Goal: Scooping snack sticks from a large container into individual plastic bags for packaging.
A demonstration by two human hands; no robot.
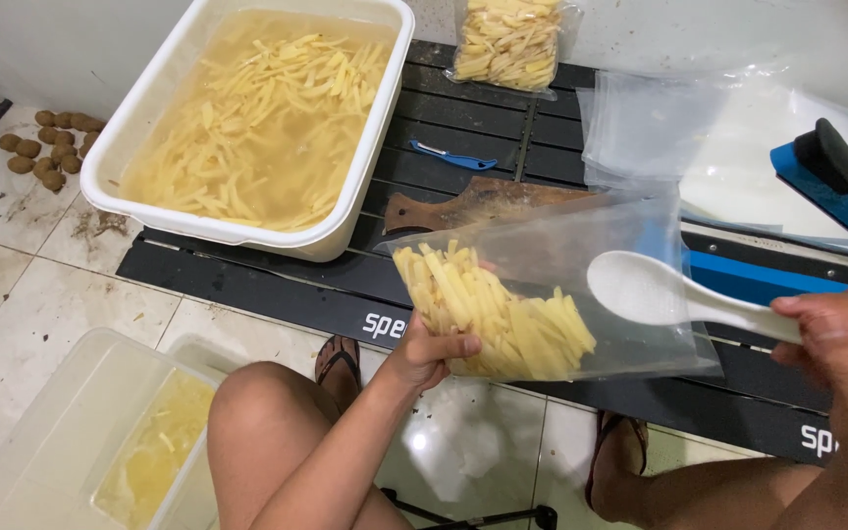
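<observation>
At the far left, small brown potatoes (46,147) are lying in a cluster on the tiled floor (41,304), and nearer the person a clear plastic tub (41,432) is sitting with pale cut strips inside. Up and to the left of the left hand (424,355), a white basin (149,128) is holding potato sticks in cloudy water, resting on a black slatted panel (277,285). The left hand is gripping the bottom corner of a clear plastic bag (581,255), fingers closed around it and cupping the raw potato sticks (493,314) that are filling its lower part; the bag is tilting, its mouth opening rightward. Beyond the bag, a wooden cutting board (473,201) and a blue-handled peeler (453,155) are lying on the panel, and a filled bag of sticks (507,39) is sitting farther back. A white plastic spoon (640,290) is reaching into the held bag's mouth, its bowl showing through the film, and the right hand (836,344) is clamping its handle. Above that hand, empty clear bags (699,128) are stacked beside a blue heat sealer (836,186).
</observation>
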